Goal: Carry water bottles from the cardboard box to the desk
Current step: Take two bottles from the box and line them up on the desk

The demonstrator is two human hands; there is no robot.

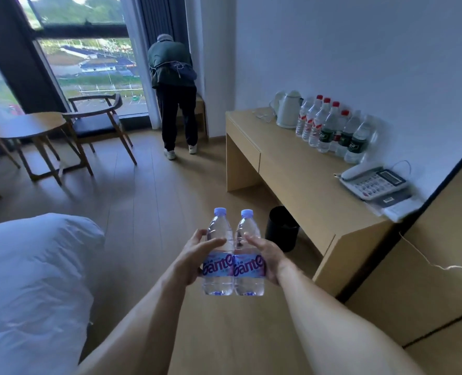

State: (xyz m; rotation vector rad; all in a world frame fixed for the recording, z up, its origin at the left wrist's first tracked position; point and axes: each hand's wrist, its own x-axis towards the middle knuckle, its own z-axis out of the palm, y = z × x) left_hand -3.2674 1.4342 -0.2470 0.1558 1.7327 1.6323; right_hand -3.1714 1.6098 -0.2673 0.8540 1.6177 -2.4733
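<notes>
Both arms extended fwd, L hand (190, 259) & R hand (269, 259) each gripping one upright bottle, left bottle (218, 255) touching right bottle (248, 255), above floor, bench (305, 180) ahead-right.

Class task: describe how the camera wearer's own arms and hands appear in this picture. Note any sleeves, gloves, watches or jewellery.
Both forearms are bare up to the bottom edge of the picture; no sleeve shows. The left hand and right hand wear no gloves. No watch, ring or bracelet is visible on either wrist or on the fingers that show.
</notes>
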